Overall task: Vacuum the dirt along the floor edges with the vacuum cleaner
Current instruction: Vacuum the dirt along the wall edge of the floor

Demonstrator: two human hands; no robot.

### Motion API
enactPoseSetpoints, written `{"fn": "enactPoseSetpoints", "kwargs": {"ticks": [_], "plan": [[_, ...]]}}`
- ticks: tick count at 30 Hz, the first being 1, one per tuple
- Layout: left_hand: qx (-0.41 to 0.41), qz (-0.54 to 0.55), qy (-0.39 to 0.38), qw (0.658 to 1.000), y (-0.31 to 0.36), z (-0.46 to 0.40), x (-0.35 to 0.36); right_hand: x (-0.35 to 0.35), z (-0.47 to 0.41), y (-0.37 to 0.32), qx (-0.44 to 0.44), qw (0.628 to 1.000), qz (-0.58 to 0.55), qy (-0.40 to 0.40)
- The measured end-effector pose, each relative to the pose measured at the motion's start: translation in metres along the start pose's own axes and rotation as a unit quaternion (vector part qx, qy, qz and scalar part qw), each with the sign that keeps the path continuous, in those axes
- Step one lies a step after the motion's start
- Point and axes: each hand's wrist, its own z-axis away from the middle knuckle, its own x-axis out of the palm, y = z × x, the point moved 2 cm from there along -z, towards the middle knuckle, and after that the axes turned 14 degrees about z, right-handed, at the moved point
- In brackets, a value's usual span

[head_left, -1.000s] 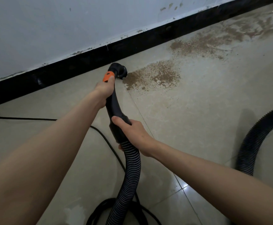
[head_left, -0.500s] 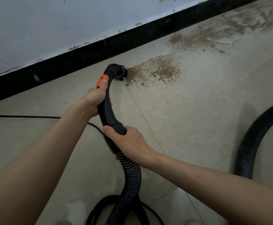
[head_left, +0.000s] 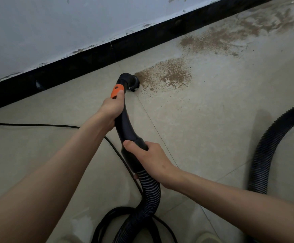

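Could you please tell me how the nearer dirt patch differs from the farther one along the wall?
The nearer dirt patch is compact and touches the vacuum nozzle; the farther dirt patch is spread wide, smeared in streaks, with nothing on it. The nearer sits off the black baseboard; the farther reaches closer. Both are brown grit on the tile.

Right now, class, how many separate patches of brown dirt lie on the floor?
2: one patch right beside the vacuum nozzle, another farther right along the baseboard, running out of view, so more may be hidden.
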Motion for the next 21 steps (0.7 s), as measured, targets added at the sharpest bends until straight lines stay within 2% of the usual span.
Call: {"fn": "enactPoseSetpoints", "kwargs": {"ticks": [6, 8, 14, 18, 21], "plan": [[0.013, -0.012, 0.005, 1.000, -0.004, 0.006, 0.003, -0.007, 0.006, 0.004, -0.003, 0.999, -0.015, -0.039], [0.017, -0.013, 0.009, 1.000, -0.004, 0.006, 0.003, -0.009, 0.003, 0.001, -0.008, 0.999, 0.014, -0.047], [0.083, -0.009, 0.027, 0.996, 0.017, -0.007, 0.002, -0.002, -0.024, -0.016, -0.053, 0.994, 0.095, 0.024], [0.049, 0.003, 0.028, 0.998, 0.017, -0.024, 0.001, 0.002, -0.040, -0.020, -0.065, 0.985, 0.130, 0.090], [0.021, 0.039, 0.017, 0.999, 0.010, -0.032, -0.001, 0.002, -0.047, -0.022, -0.063, 0.979, 0.166, 0.105]]}}
